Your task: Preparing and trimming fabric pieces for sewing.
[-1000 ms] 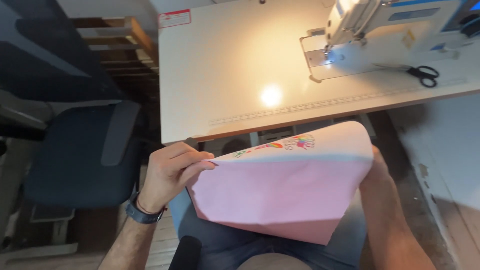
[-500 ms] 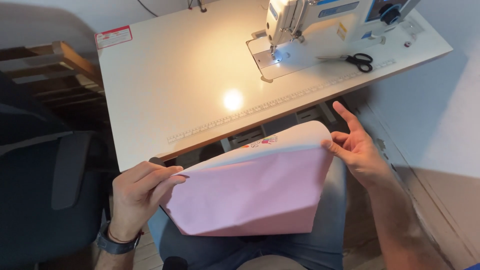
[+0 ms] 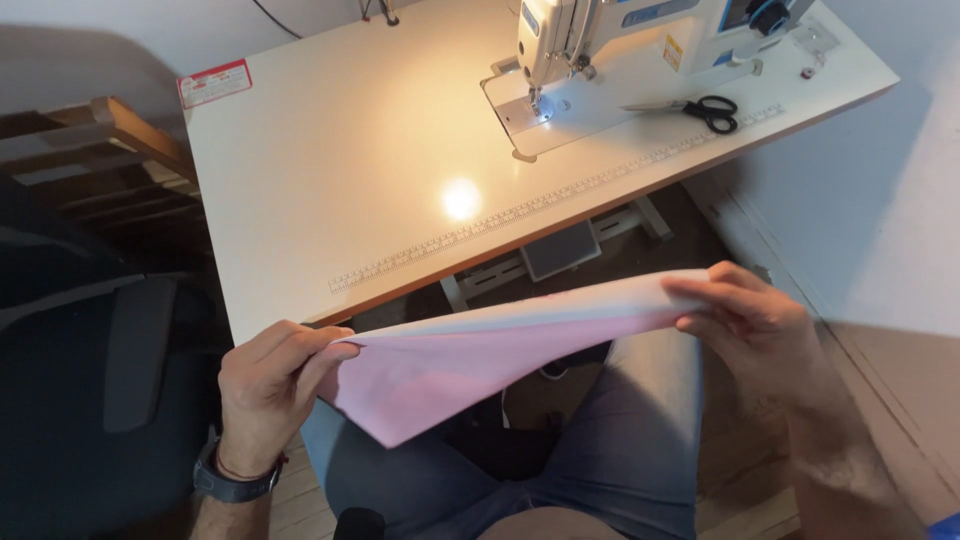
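Note:
A pink piece of fabric (image 3: 470, 355) is stretched flat above my lap, its top side pale and nearly edge-on to the camera. My left hand (image 3: 272, 385) pinches its left corner, a dark watch on the wrist. My right hand (image 3: 748, 315) grips the right end with fingers curled over the edge. The cloth hangs just in front of the white sewing table (image 3: 340, 190), below its front edge.
A white sewing machine (image 3: 620, 40) stands at the table's far right with its lamp lit. Black scissors (image 3: 700, 108) lie beside it. A ruler strip (image 3: 540, 205) runs along the front edge. A dark chair (image 3: 90, 370) is at left, a foot pedal (image 3: 560, 250) under the table.
The fabric has tipped from facing me to lying nearly flat and is pulled wider between both hands. The view has shifted, so the table sits higher and more central.

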